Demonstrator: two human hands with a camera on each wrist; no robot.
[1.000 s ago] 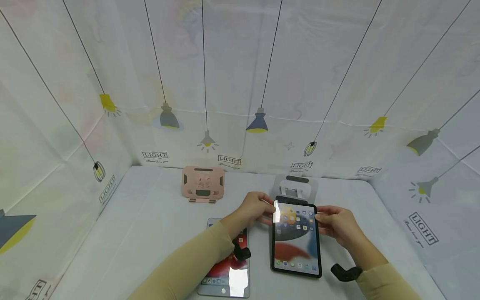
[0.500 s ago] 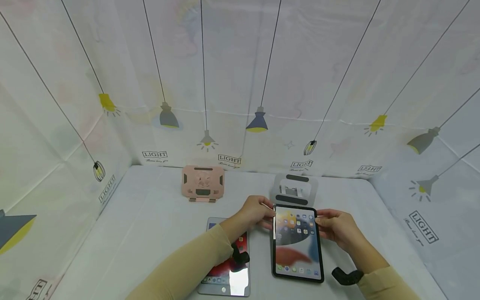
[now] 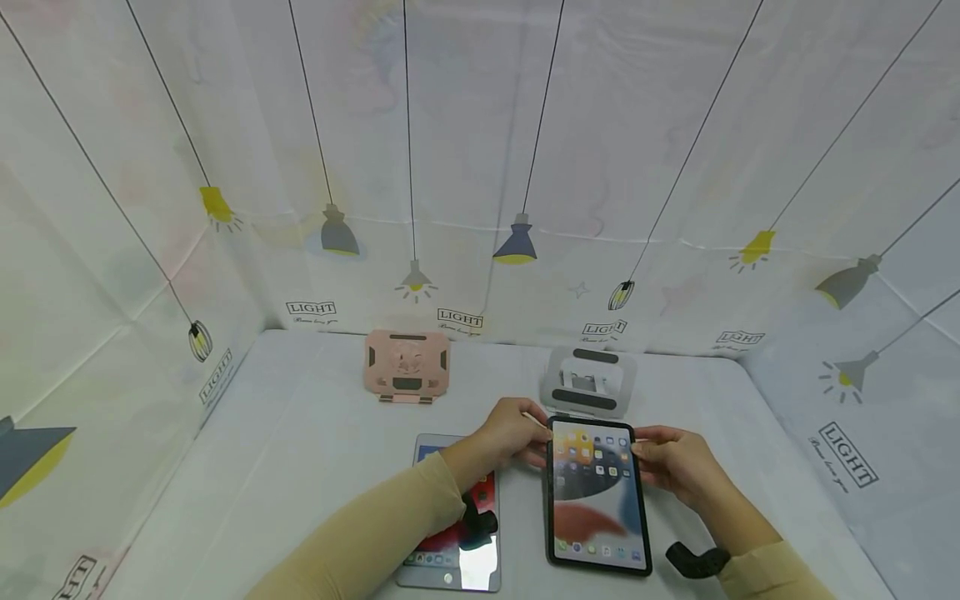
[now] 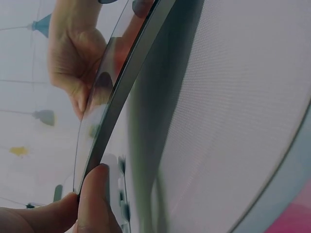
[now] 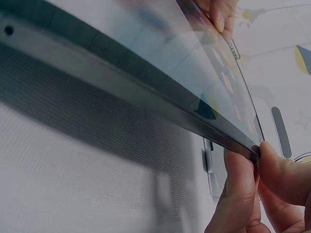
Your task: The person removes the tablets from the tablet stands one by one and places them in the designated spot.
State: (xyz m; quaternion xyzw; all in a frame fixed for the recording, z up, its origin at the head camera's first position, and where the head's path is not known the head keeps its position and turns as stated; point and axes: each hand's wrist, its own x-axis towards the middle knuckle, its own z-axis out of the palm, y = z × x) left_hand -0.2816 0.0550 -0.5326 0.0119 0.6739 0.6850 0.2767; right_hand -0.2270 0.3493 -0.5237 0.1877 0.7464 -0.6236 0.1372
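In the head view a black-edged tablet with a lit screen of icons lies in front of a grey tablet stand. My left hand pinches its left edge near the far corner; my right hand pinches the right edge opposite. In the left wrist view, thumb and finger grip the tablet's thin side, which stands off the white surface. The right wrist view has the right hand pinching the other edge, with a shadow underneath. The tablet is apart from the stand's front pad.
A second, white-framed tablet with a lit red screen lies partly under my left forearm. A pink stand is at the back left of the white table. A lamp-patterned sheet hangs behind.
Both hands have drawn the black-edged tablet toward me, away from the grey stand. The stand's front pad, covered at first, now shows fully. Pink stand and white tablet have stayed put.
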